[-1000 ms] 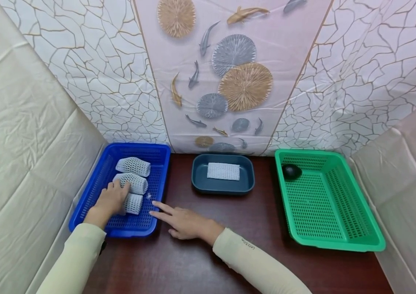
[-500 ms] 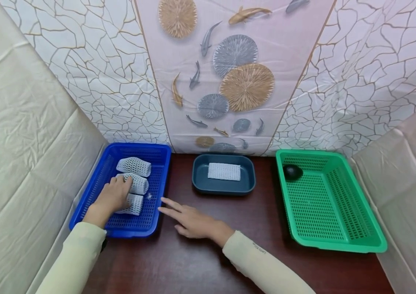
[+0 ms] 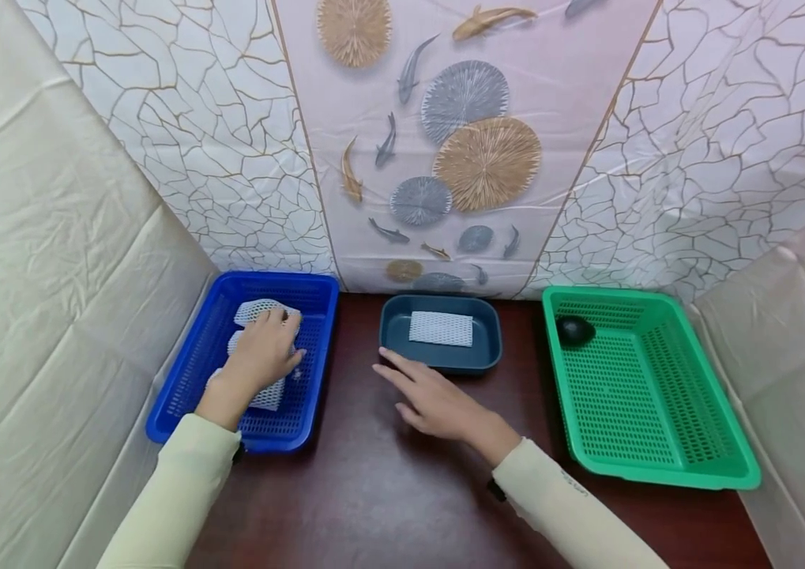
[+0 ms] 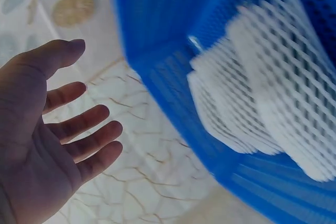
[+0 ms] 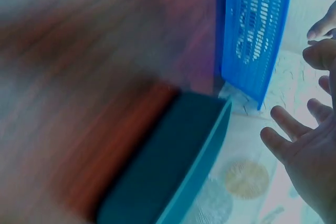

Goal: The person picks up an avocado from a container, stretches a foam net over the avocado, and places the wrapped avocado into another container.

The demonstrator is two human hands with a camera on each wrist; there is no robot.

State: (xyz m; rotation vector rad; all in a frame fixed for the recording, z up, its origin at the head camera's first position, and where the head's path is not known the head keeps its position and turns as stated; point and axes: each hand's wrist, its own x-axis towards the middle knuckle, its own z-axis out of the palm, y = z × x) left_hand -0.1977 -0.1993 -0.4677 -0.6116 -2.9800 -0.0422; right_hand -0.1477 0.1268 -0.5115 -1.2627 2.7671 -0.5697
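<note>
Several white foam net sleeves (image 3: 254, 307) lie in the blue basket (image 3: 322, 379) at the left. Over them hovers my left hand (image 3: 260, 356), which partly hides them in the head view. In the left wrist view that hand (image 4: 58, 135) has its fingers loosely bent with nothing between them, apart from the sleeves (image 4: 286, 77). My right hand (image 3: 438, 403) is just in front of the dark teal tray (image 3: 445, 367), fingers spread and holding nothing. One flattened white foam net sleeve (image 3: 441, 328) lies in that tray.
A green basket (image 3: 658, 472) stands at the right with a dark, smooth, egg-shaped object (image 3: 576, 331) in its back left corner. Dark wooden tabletop (image 3: 374, 490) lies in front of the tray. Patterned cloth (image 3: 430, 142) hangs behind, with pale cloth walls on both sides.
My left hand has lifted off the foam net sleeves and moved slightly up and right. My right hand has moved right from the blue basket's edge to the tray's front.
</note>
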